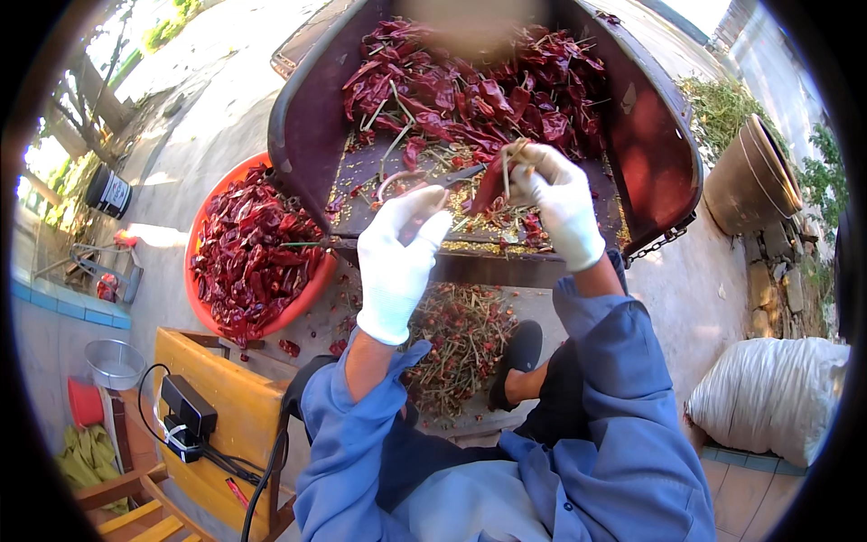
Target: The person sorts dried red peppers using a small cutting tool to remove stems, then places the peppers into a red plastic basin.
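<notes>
My left hand (399, 261), in a white glove, grips a pair of scissors (459, 176) whose blades point right. A loop of the handle shows beside the fingers. In my gloved right hand (557, 203) is a dried red chili pepper (489, 188), held at its stem end and hanging down. The blade tips are close to this pepper; whether they touch it I cannot tell. Both hands are over the front of a dark red metal cart bed (650, 169). Behind them lies a large heap of dried red chilies (467, 95) with stems.
An orange-red basin (196, 284) full of chilies stands left of the cart. Cut stems (460, 345) are piled on the ground between my feet. A yellow wooden stool (237, 400) carries black cables. To the right are a brown bucket (748, 179) and a white sack (769, 396).
</notes>
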Available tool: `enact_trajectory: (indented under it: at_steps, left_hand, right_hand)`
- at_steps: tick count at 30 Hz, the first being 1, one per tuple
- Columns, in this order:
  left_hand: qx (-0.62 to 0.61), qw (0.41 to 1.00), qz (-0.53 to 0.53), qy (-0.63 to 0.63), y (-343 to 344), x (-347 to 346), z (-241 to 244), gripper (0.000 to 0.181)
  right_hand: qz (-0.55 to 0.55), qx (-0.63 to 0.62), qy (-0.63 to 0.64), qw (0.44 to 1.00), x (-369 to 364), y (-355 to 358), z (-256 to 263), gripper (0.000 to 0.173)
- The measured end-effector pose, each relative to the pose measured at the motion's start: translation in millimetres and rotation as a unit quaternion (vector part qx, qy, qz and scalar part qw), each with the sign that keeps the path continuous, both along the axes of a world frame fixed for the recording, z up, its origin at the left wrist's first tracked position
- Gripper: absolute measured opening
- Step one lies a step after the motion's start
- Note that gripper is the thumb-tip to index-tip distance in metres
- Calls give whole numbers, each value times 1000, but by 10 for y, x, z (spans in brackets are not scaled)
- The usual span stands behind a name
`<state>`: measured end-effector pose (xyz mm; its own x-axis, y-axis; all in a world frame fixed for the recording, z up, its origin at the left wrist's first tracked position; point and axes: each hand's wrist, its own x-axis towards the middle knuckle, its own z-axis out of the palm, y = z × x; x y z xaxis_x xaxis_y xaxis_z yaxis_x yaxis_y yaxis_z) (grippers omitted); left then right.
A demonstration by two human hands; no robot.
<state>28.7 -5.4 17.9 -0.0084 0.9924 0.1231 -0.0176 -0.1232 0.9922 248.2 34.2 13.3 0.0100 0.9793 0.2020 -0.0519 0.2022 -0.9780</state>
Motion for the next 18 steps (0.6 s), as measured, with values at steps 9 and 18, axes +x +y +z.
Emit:
enact_trajectory:
  at_steps: [9, 18]
  left_hand:
    - [-58, 981, -183, 5, -31, -150, 74, 57]
    - [155, 958, -23, 240, -18, -103, -63, 48]
  right_hand:
    - [132, 4, -91, 987, -349, -268, 39, 29]
    - [122, -28, -100, 987, -412, -340, 68, 31]
